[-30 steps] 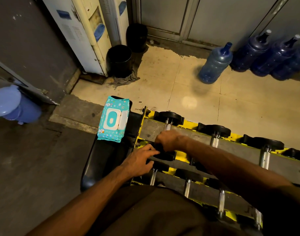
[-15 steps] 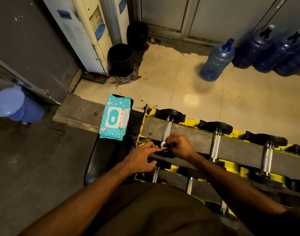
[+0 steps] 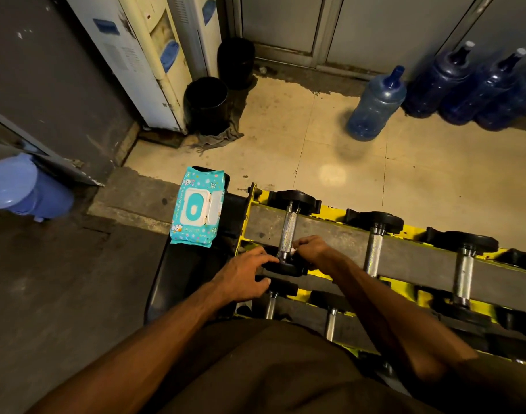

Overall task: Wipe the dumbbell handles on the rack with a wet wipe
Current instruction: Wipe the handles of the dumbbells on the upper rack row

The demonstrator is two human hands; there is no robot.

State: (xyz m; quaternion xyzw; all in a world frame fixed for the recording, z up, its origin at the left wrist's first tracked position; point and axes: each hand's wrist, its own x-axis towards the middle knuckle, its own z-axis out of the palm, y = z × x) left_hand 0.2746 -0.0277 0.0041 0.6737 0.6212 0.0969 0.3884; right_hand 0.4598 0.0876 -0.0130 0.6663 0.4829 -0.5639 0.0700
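Observation:
A yellow and grey dumbbell rack (image 3: 264, 225) runs from the middle to the right edge, holding several dumbbells with black heads and knurled metal handles. The leftmost top dumbbell's handle (image 3: 287, 231) is bare along most of its length. My right hand (image 3: 312, 249) pinches a small white wet wipe (image 3: 294, 249) against the near end of that handle. My left hand (image 3: 247, 276) rests with spread fingers on the dumbbell's near black head (image 3: 282, 268).
A teal pack of wet wipes (image 3: 197, 213) lies on a black padded bench (image 3: 178, 273) left of the rack. Blue water jugs (image 3: 375, 109) stand on the tiled floor at back right. Two black bins (image 3: 206, 104) and a water dispenser (image 3: 142, 55) stand behind. A blue lidded bin (image 3: 20, 186) sits far left.
My right hand has slid along the leftmost handle toward me, from its far part to its near end, uncovering the handle. My left hand stays on the near head.

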